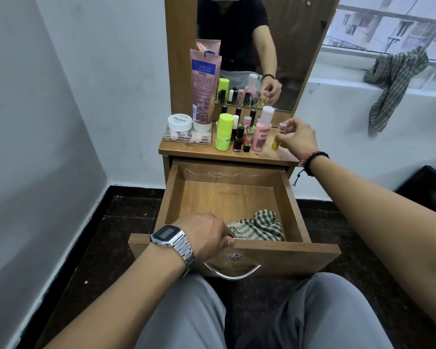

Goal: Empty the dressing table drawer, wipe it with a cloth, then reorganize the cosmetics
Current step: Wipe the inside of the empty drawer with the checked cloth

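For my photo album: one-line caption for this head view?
Left hand grips the cloth in the emptied drawer; right hand holds small bottles.

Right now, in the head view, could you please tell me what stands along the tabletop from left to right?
White jar on a clear box → pink tube → green bottle → dark polish bottle → pink bottle → yellow bottle, pinched by the right hand.
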